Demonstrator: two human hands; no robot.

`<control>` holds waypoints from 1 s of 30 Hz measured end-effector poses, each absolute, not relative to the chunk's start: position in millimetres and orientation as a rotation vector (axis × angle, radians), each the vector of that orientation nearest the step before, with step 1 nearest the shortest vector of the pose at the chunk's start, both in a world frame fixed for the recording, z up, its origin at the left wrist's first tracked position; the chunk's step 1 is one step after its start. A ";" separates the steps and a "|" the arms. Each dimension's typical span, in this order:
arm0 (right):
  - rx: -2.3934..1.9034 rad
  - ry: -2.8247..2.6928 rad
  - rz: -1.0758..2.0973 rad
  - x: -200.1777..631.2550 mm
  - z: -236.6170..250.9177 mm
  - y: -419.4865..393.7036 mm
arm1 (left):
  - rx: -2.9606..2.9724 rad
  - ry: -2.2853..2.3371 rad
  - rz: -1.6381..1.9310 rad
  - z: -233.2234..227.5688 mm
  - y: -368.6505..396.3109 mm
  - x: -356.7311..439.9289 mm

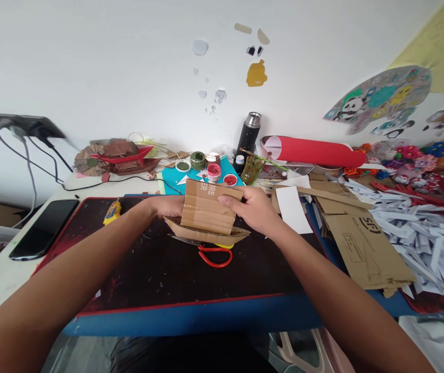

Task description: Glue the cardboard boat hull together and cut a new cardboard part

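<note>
A bent cardboard panel (208,207) with white printed letters stands up inside a low, boat-shaped cardboard piece (206,231) with pointed ends. My right hand (259,207) grips the panel's right side, thumb flat on its near face and fingers behind. At the left, my left hand (165,206) reaches behind the boat-shaped piece and holds it; its fingertips are hidden. Just below lie scissors (216,257) with red handles, their blades partly covered by the cardboard. Something yellow shows beside the handles.
A dark mat (148,280) covers the desk. A phone (45,228) and a yellow glue bottle (112,211) lie left. Paint pots (197,160), a thermos (248,135) and a red paper roll (319,152) stand behind. Flattened cardboard (365,248) and folded white paper strips (419,228) fill the right.
</note>
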State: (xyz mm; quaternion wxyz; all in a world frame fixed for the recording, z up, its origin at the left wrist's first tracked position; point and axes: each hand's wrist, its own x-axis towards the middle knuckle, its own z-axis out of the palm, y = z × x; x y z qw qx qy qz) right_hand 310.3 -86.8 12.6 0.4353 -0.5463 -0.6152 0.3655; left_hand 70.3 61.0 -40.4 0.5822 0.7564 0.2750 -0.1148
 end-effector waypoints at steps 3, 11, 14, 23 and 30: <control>-1.351 -1.519 0.923 310.9 11.2 -86.7 | 1.764 0.633 -0.247 -41.8 60.0 70.6; -1.363 -1.514 0.921 311.5 9.7 -87.4 | 1.824 0.595 -0.243 -41.6 62.1 70.2; -1.365 -1.510 0.931 311.4 10.4 -87.4 | 1.837 0.589 -0.241 -41.8 63.2 70.3; -1.375 -1.530 0.893 309.4 15.6 -86.9 | 1.796 0.607 -0.255 -40.9 63.1 70.4; -1.390 -1.554 0.885 310.4 12.7 -84.8 | 1.793 0.600 -0.267 -42.4 65.6 70.3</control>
